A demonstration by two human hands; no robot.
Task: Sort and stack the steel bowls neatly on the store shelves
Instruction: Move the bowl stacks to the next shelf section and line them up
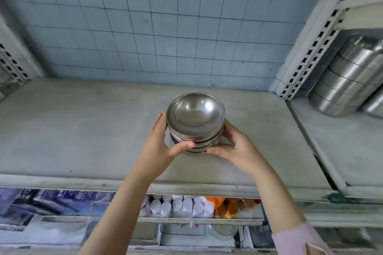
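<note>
A small stack of steel bowls point(195, 118) stands near the middle of the grey shelf point(83, 130), mouths up, the top bowl shiny and empty. My left hand point(163, 147) wraps the stack's left side, thumb across the lower front rims. My right hand point(234, 147) cups the right side, thumb meeting the stack's base from the front. Whether the stack rests on the shelf or hangs just above it, I cannot tell.
A blue tiled wall point(165, 27) backs the shelf. A slotted white upright point(306, 58) divides it from the right bay, where stacked steel containers point(348, 76) stand. Below the shelf's front edge, white wrapped packs point(178, 207) and orange-gold items point(226, 208) fill a lower shelf.
</note>
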